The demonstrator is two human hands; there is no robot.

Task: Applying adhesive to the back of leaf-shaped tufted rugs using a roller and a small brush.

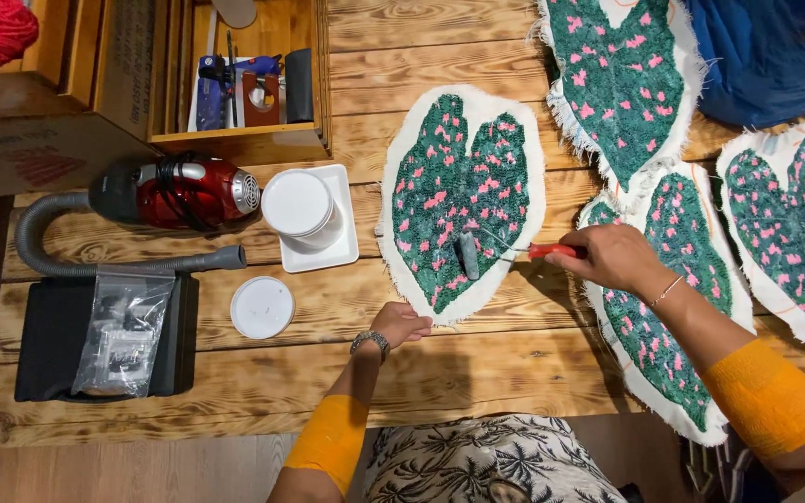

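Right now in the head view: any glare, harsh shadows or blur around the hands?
Head view: even warm light, no blown-out glare; soft shadow under the left hand on the wooden table. Right hand and its small roller on the heart-shaped tufted piece stay sharp. The white tub is bright but keeps detail. Slight wide-angle bending at the edges.

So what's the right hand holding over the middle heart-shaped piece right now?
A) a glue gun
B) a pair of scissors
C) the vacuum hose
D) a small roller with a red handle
D: the right hand grips a red handle whose thin wire arm ends in a small grey roller resting on the green and pink heart-shaped piece, while the left hand pins its lower edge.
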